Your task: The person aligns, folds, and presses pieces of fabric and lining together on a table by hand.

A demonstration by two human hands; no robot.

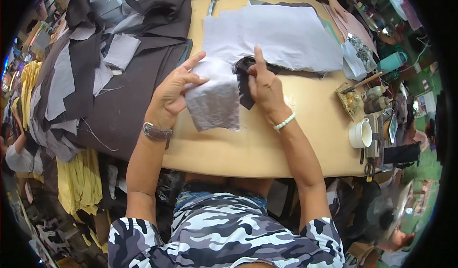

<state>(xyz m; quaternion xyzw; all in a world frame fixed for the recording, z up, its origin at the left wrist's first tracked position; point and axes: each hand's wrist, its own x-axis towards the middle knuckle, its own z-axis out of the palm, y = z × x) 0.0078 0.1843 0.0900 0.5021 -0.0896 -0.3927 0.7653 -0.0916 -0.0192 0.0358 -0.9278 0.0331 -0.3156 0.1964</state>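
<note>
My left hand [172,92], with a watch at its wrist, pinches the left edge of a light grey fabric piece [213,107] between thumb and fingers. The piece hangs over the table, its lower edge loose. Close to its right side, my right hand [267,87] points its index finger up, while the other fingers curl on a small black fabric piece [246,92]. A pale bead bracelet circles that wrist. Just beyond both hands lies a stack of large light grey fabric panels [272,34], with dark cloth showing under its near edge.
Dark fabric [129,91] with grey scraps covers the table's left. Metal scissors [217,0] lie at the back. On the right stand a white cup [360,134], small bottles [376,98] and a wooden tray [347,98]. Another person's hand [338,10] rests at the far right.
</note>
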